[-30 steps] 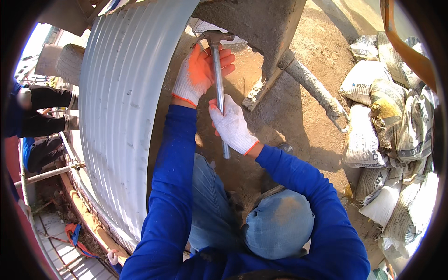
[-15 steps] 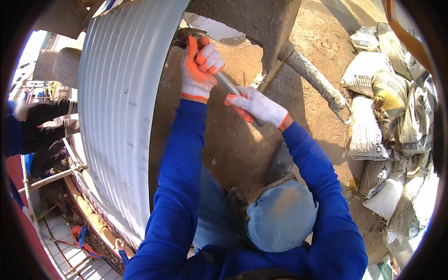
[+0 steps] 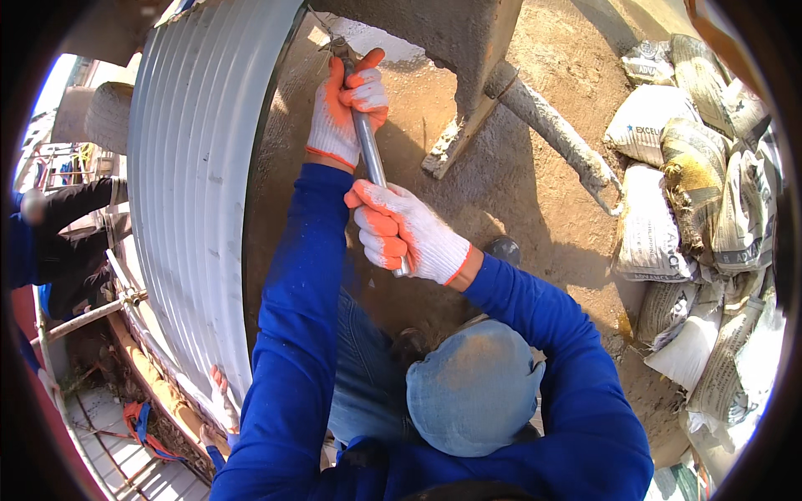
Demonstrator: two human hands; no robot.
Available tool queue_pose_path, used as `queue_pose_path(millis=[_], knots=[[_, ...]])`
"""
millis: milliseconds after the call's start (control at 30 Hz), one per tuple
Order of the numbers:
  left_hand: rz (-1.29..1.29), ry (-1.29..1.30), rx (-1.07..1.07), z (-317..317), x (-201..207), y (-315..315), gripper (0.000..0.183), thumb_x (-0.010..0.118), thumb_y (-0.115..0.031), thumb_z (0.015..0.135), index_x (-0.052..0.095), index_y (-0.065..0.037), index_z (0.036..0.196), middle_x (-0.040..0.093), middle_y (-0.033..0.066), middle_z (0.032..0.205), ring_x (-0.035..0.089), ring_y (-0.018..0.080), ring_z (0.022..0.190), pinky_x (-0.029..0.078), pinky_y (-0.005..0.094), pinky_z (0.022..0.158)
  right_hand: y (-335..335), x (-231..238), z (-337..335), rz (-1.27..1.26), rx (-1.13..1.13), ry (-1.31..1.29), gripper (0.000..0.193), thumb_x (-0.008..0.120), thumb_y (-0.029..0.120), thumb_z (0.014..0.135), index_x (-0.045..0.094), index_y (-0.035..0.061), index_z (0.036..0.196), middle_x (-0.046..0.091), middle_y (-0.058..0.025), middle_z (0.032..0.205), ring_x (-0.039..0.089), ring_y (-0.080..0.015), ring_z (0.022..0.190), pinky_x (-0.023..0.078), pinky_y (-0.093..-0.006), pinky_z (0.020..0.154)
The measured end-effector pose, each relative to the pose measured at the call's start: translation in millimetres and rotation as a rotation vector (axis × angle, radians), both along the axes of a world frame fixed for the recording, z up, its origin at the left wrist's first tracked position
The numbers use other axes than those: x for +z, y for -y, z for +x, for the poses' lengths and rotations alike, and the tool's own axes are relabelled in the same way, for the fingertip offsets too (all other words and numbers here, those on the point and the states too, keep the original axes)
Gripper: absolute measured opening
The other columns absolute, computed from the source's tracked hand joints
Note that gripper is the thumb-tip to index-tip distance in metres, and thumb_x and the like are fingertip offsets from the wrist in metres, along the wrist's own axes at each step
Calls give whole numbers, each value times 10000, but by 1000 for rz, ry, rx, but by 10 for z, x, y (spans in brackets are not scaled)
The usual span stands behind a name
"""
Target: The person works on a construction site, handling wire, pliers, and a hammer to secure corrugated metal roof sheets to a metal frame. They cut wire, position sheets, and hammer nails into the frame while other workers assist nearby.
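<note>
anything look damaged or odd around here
Yes: in the slumped pile at right, one sack is stained yellow-brown and looks ragged at its lower edge. The pole left of the pile is crusted with grey residue. The hammer has a straight-looking shaft.

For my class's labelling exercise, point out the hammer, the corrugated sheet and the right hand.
Hammer (image 3: 369, 150), head view: on its handle.
Corrugated sheet (image 3: 188, 184), head view: on its ribbed face.
Right hand (image 3: 422, 235), head view: on its white glove fabric.

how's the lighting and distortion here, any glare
Head view: strong sun, pale highlight on the silver metal hammer handle; head view: dark shadow over part of the brown dirt ground; head view: black fisheye border, edge of the silver corrugated metal sheet looks bowed.
</note>
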State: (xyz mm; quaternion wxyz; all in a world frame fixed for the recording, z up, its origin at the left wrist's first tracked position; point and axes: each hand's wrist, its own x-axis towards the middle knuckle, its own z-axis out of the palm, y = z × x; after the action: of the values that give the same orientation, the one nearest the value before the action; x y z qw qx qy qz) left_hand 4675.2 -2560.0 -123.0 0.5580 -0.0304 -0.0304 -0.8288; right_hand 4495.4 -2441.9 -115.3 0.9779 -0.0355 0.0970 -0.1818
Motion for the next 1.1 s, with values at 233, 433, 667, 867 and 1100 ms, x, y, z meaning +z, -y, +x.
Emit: queue_pose_path(millis=[233, 433, 667, 867, 1100], knots=[[323, 1422, 429, -341, 340, -161, 343, 810, -389, 970, 600, -123, 1021, 509, -46, 757, 482, 69, 597, 429, 265, 550, -93, -501, 437, -790, -280, -893, 307, 665, 312, 1055, 583, 16, 1067, 632, -108, 656, 679, -234, 535, 521, -409, 485], [71, 967, 423, -248, 104, -138, 344, 684, -381, 1079, 531, -194, 834, 338, -94, 614, 307, 60, 503, 286, 283, 515, 343, -948, 161, -1283, -390, -1009, 352, 741, 347, 1013, 611, 42, 1130, 664, -129, 722, 719, -296, 656, 549, -436, 593], [223, 718, 637, -555, 113, -67, 466, 632, -577, 1057, 594, -124, 951, 512, -4, 729, 500, 158, 622, 523, 400, 674, 975, -704, -653, -1829, -38, -1335, 368, 635, 421, 1066, 567, 61, 1089, 667, -198, 710, 715, -397, 671, 558, -515, 594], [355, 803, 1093, -228, 241, 83, 639, 702, -572, 1012, 551, -16, 1289, 613, 143, 1059, 691, 296, 956, 626, 534, 998, 1194, -325, -879, -2134, -12, -1593, 261, 591, 313, 1083, 540, 59, 1118, 720, -183, 768, 741, -427, 735, 584, -541, 624], [140, 177, 771, 161, -438, 346, 651, 709, -536, 998, 596, 24, 1311, 716, 172, 1171, 735, 247, 966, 681, 354, 860, 383, 134, -710, -1873, 29, -1250, 342, 667, 319, 1034, 500, 23, 1073, 687, -251, 744, 728, -458, 722, 575, -564, 630]])
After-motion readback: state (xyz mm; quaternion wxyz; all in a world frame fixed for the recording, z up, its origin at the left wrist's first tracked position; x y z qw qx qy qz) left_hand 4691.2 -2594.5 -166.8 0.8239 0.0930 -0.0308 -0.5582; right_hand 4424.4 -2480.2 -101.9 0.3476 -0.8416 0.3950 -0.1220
